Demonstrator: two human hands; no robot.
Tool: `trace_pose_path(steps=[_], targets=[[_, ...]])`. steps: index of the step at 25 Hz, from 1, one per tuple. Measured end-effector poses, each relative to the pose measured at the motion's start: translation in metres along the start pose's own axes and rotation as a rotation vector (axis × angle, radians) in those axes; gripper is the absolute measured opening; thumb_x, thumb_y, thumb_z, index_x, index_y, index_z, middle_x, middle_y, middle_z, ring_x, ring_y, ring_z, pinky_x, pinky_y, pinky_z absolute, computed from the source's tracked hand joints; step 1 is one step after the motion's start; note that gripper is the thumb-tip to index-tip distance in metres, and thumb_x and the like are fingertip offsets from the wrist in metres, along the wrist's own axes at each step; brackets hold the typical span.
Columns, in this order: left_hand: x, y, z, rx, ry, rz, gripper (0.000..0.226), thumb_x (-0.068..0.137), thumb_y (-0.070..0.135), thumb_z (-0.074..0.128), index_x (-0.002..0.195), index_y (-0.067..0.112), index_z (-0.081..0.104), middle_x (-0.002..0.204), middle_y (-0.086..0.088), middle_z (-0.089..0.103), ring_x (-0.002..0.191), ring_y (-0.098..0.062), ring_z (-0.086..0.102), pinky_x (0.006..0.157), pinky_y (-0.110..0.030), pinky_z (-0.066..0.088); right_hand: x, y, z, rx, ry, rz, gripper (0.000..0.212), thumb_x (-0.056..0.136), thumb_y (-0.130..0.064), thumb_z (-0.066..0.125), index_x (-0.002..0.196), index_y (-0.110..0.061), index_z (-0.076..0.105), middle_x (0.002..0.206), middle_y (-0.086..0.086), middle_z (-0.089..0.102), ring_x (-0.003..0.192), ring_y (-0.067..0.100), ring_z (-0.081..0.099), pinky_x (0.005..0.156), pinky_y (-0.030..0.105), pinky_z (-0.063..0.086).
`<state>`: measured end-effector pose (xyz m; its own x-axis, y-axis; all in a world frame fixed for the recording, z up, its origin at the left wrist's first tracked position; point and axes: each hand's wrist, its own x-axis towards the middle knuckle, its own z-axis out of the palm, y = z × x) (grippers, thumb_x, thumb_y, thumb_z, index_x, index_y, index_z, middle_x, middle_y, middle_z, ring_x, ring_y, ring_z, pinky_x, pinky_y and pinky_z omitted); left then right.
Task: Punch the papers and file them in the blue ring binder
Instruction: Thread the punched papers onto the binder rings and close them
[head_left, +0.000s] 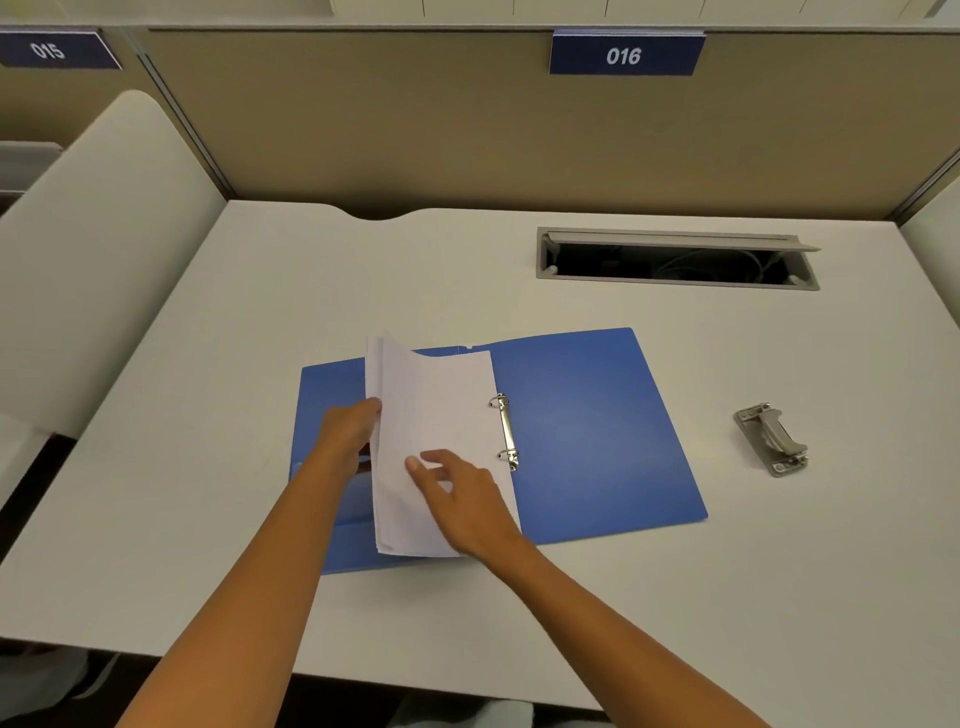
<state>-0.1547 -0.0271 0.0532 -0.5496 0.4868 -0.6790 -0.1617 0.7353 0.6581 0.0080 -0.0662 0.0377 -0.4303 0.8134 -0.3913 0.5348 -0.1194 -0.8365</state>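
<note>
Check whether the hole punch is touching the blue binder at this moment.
Apart. The head view shows the hole punch lying on the desk to the right of the open blue binder, with a clear strip of bare desktop between them.

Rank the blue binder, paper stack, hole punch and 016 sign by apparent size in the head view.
1. Blue binder, lying open.
2. Paper stack.
3. 016 sign, though it sits farther off.
4. Hole punch.

The open binder (597, 431) lies at the centre of the counter (208, 441), with the papers (436, 415) on its 9 o'clock half beside the rings (506, 431). The hole punch (772, 439) sits well apart at 3 o'clock; the cable slot (675, 257) lies at 1 o'clock.
</note>
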Motion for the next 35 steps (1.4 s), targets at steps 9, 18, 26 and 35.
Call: trace_pose_path(steps=[9, 18, 26, 35], targets=[[-0.071, 0.066, 0.046, 0.076, -0.191, 0.341, 0.020, 0.085, 0.022, 0.050, 0.077, 0.014, 0.065, 0.070, 0.000, 0.073, 0.066, -0.016, 0.072, 0.078, -0.037, 0.047, 0.026, 0.000, -0.086, 0.236, 0.141, 0.086, 0.057, 0.088, -0.066, 0.039, 0.109, -0.018, 0.062, 0.105, 0.003, 0.066, 0.094, 0.018, 0.060, 0.083, 0.035, 0.051], [-0.052, 0.018, 0.111, 0.198, -0.479, 0.459, 0.018, 0.093, 0.028, 0.060, 0.097, 0.014, 0.071, 0.099, 0.008, 0.068, 0.096, -0.009, 0.062, 0.066, -0.017, 0.042, 0.025, 0.038, -0.171, 0.371, 0.017, 0.113, 0.058, 0.075, -0.066, 0.060, 0.119, -0.028, 0.062, 0.106, 0.004, 0.071, 0.093, 0.027, 0.069, 0.085, 0.049, 0.056], [-0.007, -0.035, 0.101, 0.228, -0.162, 0.469, 0.034, 0.094, 0.014, 0.056, 0.128, 0.016, 0.052, 0.126, 0.005, 0.049, 0.092, -0.009, 0.056, 0.064, -0.017, 0.046, 0.039, 0.108, -0.217, -0.075, 0.252, 0.348, 0.052, 0.078, -0.022, 0.074, 0.125, -0.008, 0.055, 0.128, 0.013, 0.059, 0.111, 0.034, 0.058, 0.097, 0.046, 0.047], [0.018, -0.069, 0.117, 0.528, -0.167, 0.550, 0.078, 0.076, 0.042, 0.079, 0.142, 0.022, 0.041, 0.161, 0.001, 0.020, 0.151, -0.019, 0.006, 0.122, -0.048, 0.010, 0.032, 0.099, -0.146, -0.204, 0.442, 0.160, 0.080, 0.073, -0.043, 0.076, 0.138, -0.019, 0.037, 0.139, 0.006, 0.043, 0.127, 0.026, 0.044, 0.105, 0.045, 0.038]])
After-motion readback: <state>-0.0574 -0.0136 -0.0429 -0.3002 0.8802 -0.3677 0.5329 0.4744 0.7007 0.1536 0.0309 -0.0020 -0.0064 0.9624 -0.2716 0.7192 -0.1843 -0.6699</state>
